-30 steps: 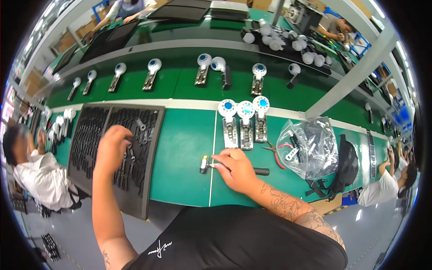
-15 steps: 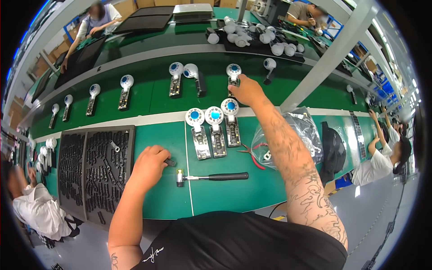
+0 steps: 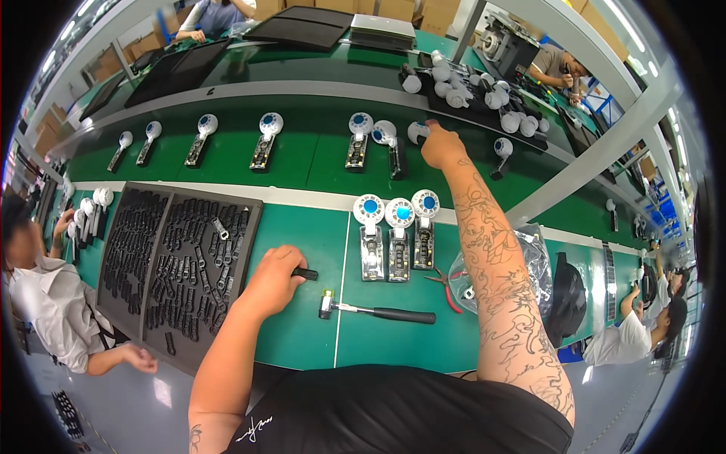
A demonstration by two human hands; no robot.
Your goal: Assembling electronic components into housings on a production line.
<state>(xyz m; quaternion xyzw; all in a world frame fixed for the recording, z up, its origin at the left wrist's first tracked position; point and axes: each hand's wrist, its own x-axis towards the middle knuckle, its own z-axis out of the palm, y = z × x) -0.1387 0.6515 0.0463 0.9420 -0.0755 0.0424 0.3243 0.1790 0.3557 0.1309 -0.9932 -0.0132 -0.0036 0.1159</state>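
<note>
Fingers of the left hand (image 3: pixel 274 280) are closed on a small black part (image 3: pixel 305 273), whose end sticks out toward the right, over the worktop (image 3: pixel 302 349). It is held between a dark tray (image 3: pixel 255 214) of black pieces and a hammer (image 3: pixel 382 311) lying flat. The right hand (image 3: pixel 444 147) is stretched far forward to a white-headed unit (image 3: pixel 417 132) on the green strip (image 3: pixel 311 155) behind the worktop. Its fingers are bent at this unit, but they hide the body, so I cannot tell if the grip is firm.

Three similar units (image 3: pixel 400 246) lie close together on the worktop, with inner components exposed, and near them are red-handled pliers (image 3: pixel 452 295).

I judge that the unit is rather light and stiff, with a smooth round head that may slip in the fingers. If its body is open like those three, the inside should be fragile; better to hold it by the two long sides, without pressing on the inner face. The black part looks light and hard, and a pinch by its edges should be enough.
</note>
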